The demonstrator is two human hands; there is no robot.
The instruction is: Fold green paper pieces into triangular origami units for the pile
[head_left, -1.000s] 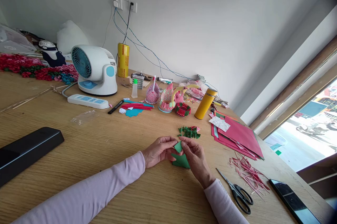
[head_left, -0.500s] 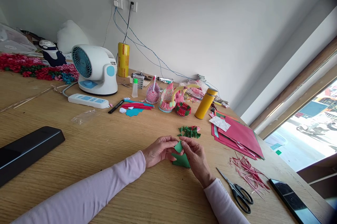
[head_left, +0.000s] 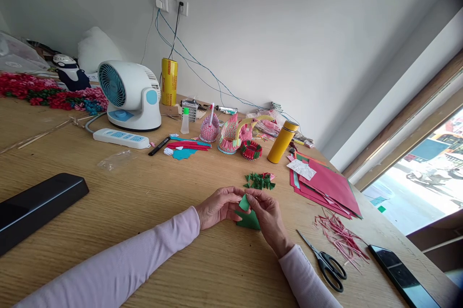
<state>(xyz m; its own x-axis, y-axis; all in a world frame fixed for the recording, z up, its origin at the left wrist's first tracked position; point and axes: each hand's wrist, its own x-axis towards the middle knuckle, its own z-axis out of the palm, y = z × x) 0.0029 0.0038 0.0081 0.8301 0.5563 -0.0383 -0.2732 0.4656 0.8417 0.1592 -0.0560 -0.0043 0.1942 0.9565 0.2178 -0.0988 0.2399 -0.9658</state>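
Observation:
Between my two hands is a small piece of green paper (head_left: 244,203), pinched at its edges above the table. My left hand (head_left: 218,209) grips its left side with thumb and fingertips. From the right, my right hand (head_left: 268,216) has thumb and fingers closed on the other edge. Just beneath them lies more green paper (head_left: 249,221), partly covered by the fingers. A small heap of folded green paper pieces (head_left: 259,181), with a bit of pink, rests beyond my hands.
Black-handled scissors (head_left: 327,263), red paper strips (head_left: 340,239) and a phone (head_left: 401,274) lie to the right. Behind them are red paper sheets (head_left: 333,187) and a yellow flask (head_left: 283,142). Folded-paper swans (head_left: 231,134), a fan (head_left: 132,96) and a power strip (head_left: 121,138) stand farther back.
The green paper has turned slightly between my fingers, and its lit face shows a little differently. Both hands stay in nearly the same place.

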